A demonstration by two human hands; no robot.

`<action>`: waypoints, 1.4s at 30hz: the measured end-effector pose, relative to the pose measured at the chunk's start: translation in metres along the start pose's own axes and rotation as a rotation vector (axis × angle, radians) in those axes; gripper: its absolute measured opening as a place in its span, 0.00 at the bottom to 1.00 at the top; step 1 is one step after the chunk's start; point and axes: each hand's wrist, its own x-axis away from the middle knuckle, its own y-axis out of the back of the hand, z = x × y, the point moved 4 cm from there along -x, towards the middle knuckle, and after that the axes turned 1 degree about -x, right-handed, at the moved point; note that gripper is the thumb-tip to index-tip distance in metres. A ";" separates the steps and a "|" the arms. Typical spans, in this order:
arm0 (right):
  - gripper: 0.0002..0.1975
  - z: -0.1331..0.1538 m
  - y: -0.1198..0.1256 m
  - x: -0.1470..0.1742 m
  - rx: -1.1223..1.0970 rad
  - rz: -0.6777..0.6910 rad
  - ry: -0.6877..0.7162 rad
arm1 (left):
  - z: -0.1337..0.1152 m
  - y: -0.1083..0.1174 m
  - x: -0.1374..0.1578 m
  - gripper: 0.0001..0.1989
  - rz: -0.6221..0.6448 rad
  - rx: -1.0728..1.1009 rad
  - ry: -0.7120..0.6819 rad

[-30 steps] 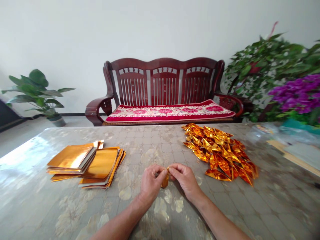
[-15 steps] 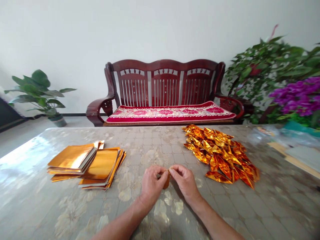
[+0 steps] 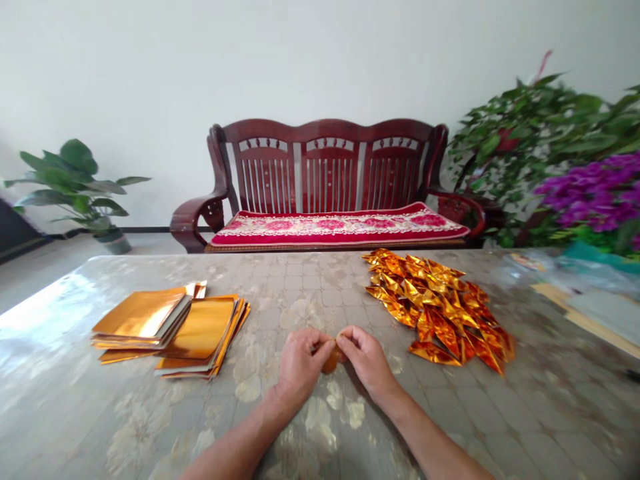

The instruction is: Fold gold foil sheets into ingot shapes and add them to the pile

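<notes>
Between my two hands is a small piece of gold foil paper [image 3: 330, 363], mostly hidden by the fingers. My left hand [image 3: 306, 360] pinches it from the left, thumb and forefinger together. From the right, my right hand [image 3: 364, 353] pinches its top edge, the fingertips of both hands almost touching. On the left lie two overlapping stacks of flat gold foil paper sheets [image 3: 204, 328]. To the right is a heap of folded, pointed gold foil pieces [image 3: 440, 310].
The hands are over a table with a patterned cover [image 3: 295, 433]. Plastic bags [image 3: 530, 263] and a flat grey and tan board [image 3: 600, 313] lie at the right. Beyond the table stand a wooden bench [image 3: 327, 173], a potted plant [image 3: 80, 187] and purple flowers [image 3: 595, 190].
Both hands stay together and have shifted only slightly. The foil paper between them shows at a slightly different angle. The whole view has moved a little.
</notes>
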 end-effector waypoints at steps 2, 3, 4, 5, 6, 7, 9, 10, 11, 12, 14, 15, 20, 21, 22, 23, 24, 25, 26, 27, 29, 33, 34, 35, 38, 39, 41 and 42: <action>0.18 0.000 0.004 -0.001 -0.028 -0.046 -0.012 | 0.003 -0.001 0.000 0.11 0.006 0.093 0.057; 0.19 -0.001 0.006 -0.002 -0.061 -0.084 -0.025 | 0.004 0.000 0.000 0.12 0.001 0.149 0.076; 0.20 -0.002 0.009 -0.003 -0.105 -0.119 -0.044 | 0.005 0.002 0.001 0.13 -0.003 0.203 0.081; 0.21 -0.003 0.012 -0.004 -0.151 -0.149 -0.068 | 0.005 0.004 0.001 0.15 -0.006 0.250 0.074; 0.21 -0.005 0.014 -0.005 -0.191 -0.171 -0.092 | 0.004 0.006 0.001 0.17 -0.006 0.285 0.060; 0.22 -0.006 0.015 -0.006 -0.222 -0.188 -0.112 | 0.005 0.009 0.001 0.18 -0.001 0.314 0.047; 0.23 -0.007 0.018 -0.006 -0.261 -0.212 -0.128 | 0.007 0.013 0.000 0.19 0.035 0.374 0.043; 0.23 -0.006 0.018 -0.007 -0.271 -0.220 -0.127 | 0.009 0.013 0.000 0.19 0.066 0.409 0.042; 0.24 -0.005 0.018 -0.006 -0.276 -0.224 -0.122 | 0.010 0.013 -0.001 0.18 0.099 0.444 0.038; 0.24 -0.005 0.018 -0.006 -0.279 -0.224 -0.118 | 0.012 0.013 -0.001 0.17 0.134 0.477 0.027; 0.24 -0.003 0.018 -0.006 -0.281 -0.221 -0.113 | 0.013 0.013 -0.002 0.16 0.192 0.522 -0.017; 0.24 -0.002 0.017 -0.006 -0.282 -0.221 -0.111 | 0.013 0.013 -0.003 0.15 0.214 0.535 -0.044; 0.24 0.000 0.018 -0.005 -0.297 -0.229 -0.114 | 0.011 0.013 -0.004 0.13 0.259 0.576 -0.108; 0.24 0.001 0.018 -0.005 -0.298 -0.230 -0.113 | 0.009 0.013 -0.005 0.12 0.246 0.574 -0.115; 0.24 0.001 0.018 -0.005 -0.299 -0.230 -0.111 | 0.008 0.013 -0.005 0.12 0.231 0.569 -0.128; 0.24 0.001 0.017 -0.005 -0.298 -0.229 -0.108 | 0.007 0.013 -0.005 0.12 0.215 0.564 -0.146; 0.23 0.001 0.017 -0.005 -0.295 -0.226 -0.105 | 0.006 0.014 -0.005 0.13 0.203 0.560 -0.167; 0.23 0.001 0.017 -0.005 -0.293 -0.223 -0.104 | 0.005 0.014 -0.006 0.14 0.197 0.558 -0.186; 0.23 0.001 0.017 -0.005 -0.293 -0.218 -0.103 | 0.004 0.015 -0.006 0.14 0.195 0.555 -0.200; 0.23 0.000 0.017 -0.005 -0.294 -0.212 -0.104 | 0.005 0.015 -0.006 0.15 0.196 0.549 -0.210; 0.23 0.000 0.017 -0.005 -0.298 -0.201 -0.105 | 0.007 0.016 -0.006 0.14 0.197 0.533 -0.214; 0.22 -0.003 0.018 -0.006 -0.303 -0.193 -0.123 | 0.015 0.015 -0.008 0.09 0.151 0.475 -0.184; 0.22 -0.004 0.018 -0.006 -0.298 -0.190 -0.126 | 0.018 0.015 -0.009 0.08 0.130 0.455 -0.174; 0.22 -0.004 0.019 -0.007 -0.286 -0.186 -0.123 | 0.021 0.014 -0.009 0.07 0.105 0.431 -0.162; 0.18 -0.003 0.021 -0.009 -0.180 -0.161 -0.062 | 0.029 0.015 -0.012 0.06 0.020 0.344 -0.102; 0.16 -0.002 0.023 -0.009 -0.115 -0.150 -0.029 | 0.032 0.016 -0.013 0.06 -0.006 0.316 -0.080; 0.11 0.001 0.025 -0.010 0.046 -0.135 0.046 | 0.033 0.019 -0.014 0.05 -0.043 0.264 -0.061; 0.09 0.002 0.027 -0.009 0.132 -0.130 0.089 | 0.033 0.020 -0.014 0.04 -0.050 0.240 -0.069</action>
